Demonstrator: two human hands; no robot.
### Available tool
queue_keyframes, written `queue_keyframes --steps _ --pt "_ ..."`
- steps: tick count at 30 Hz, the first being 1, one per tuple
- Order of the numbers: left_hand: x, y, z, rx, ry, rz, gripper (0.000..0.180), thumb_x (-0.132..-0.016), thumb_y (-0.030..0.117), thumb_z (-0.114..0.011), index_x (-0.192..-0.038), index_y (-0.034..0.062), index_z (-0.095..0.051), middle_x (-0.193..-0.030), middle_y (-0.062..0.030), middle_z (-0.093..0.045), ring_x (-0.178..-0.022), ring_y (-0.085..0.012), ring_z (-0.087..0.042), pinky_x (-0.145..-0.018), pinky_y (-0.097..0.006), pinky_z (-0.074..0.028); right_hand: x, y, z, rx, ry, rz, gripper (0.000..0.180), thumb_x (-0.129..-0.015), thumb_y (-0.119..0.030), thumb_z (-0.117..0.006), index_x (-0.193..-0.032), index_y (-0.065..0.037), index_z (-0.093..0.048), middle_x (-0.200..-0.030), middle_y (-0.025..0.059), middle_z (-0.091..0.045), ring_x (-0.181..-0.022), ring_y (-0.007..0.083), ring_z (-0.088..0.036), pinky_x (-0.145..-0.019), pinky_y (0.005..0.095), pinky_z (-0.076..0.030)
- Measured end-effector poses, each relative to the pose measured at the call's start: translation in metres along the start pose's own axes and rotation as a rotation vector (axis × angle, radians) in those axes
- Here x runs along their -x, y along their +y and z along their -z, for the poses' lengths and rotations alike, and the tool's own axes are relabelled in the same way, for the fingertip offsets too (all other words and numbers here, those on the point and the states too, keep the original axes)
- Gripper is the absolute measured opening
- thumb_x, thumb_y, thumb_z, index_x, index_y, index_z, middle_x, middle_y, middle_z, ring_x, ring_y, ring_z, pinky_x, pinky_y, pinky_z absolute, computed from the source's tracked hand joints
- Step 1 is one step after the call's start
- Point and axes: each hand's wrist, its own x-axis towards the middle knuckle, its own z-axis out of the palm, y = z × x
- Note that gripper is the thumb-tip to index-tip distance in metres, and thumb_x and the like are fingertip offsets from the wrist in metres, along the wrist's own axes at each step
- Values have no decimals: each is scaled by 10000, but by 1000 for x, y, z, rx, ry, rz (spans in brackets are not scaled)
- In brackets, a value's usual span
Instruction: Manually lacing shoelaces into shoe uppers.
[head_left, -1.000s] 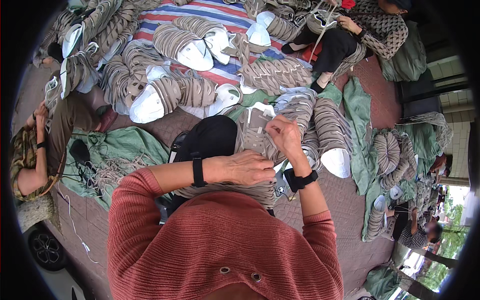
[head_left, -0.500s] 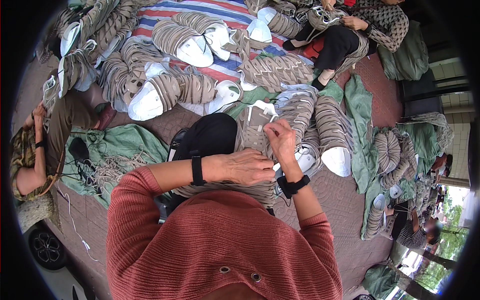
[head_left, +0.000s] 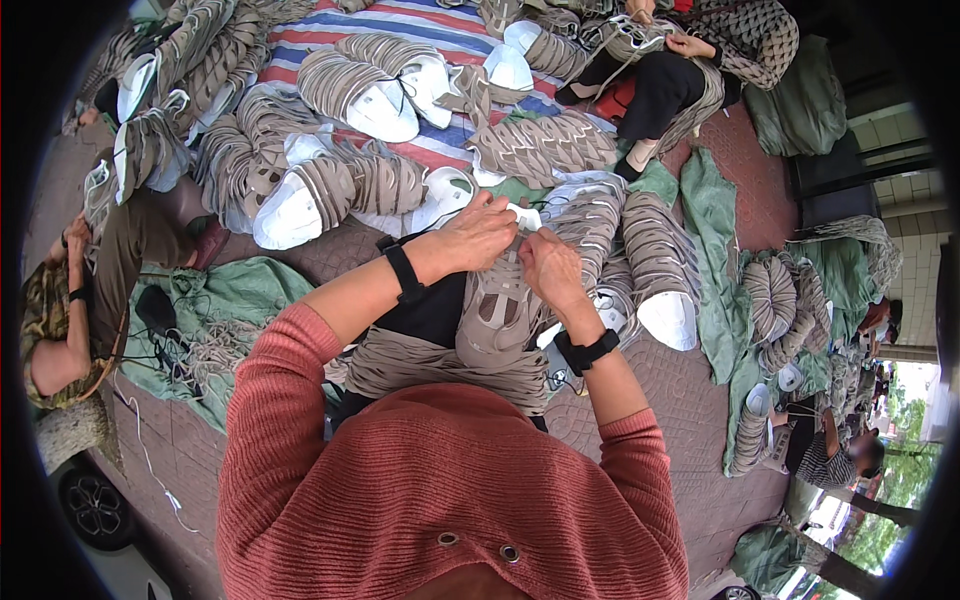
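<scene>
A taupe shoe upper point(head_left: 495, 325) lies over my lap, its rounded toe toward me and its white-edged collar end point(head_left: 523, 215) away from me. My left hand point(head_left: 480, 235) is closed at the far left of the upper, fingertips together near the collar. Close by on the right, my right hand point(head_left: 552, 270) is curled with thumb and fingers pressed together beside the tongue. Whatever thin thing sits in either set of fingers is too small to make out. A thick bundle of taupe laces point(head_left: 430, 370) drapes across my thighs, beneath the upper.
Stacked shoe uppers point(head_left: 660, 255) stand just right of my knees, with more stacks point(head_left: 370, 95) on a striped sheet point(head_left: 300, 45) ahead. Green sacking point(head_left: 715, 270) lies at right; tangled laces point(head_left: 230, 335) rest on sacking at left. Co-workers sit at left and at far right.
My left hand has moved up and away from me, from the upper's near part to its collar end. My right hand has shifted slightly left and nearer. The upper's toe is now uncovered.
</scene>
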Motion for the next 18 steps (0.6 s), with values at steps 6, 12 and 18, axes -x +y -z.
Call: queue_keyframes --steps 6,12,18 --pt "0 -1 -6 -55 12 -78 117 -631 114 -637 -732 60 -612 -816 -32 -516 -881 -190 -471 -798 -340 -317 6 18 -28 -475 109 -61 92 -742 -5 -620 -834 -12 -610 -751 100 -554 -642 233 -559 -613 313 -447" --pt "9 -11 11 -191 73 -243 132 -679 104 -557 -788 42 -597 -801 -48 -506 -883 -191 -504 -861 -350 -337 14 5 -9 -606 -87 -114 306 -743 -41 -635 -1039 -74 -566 -923 113 -471 -800 249 -548 -658 329 -452" --pt "129 -111 71 -242 204 467 215 -670 79 -572 -870 28 -512 -809 -167 -540 -757 -355 -538 -686 -442 -424 38 -13 8 -241 107 59 469 -697 -153 -712 -1138 -137 -551 -979 79 -433 -879 261 -468 -755 373 -382"
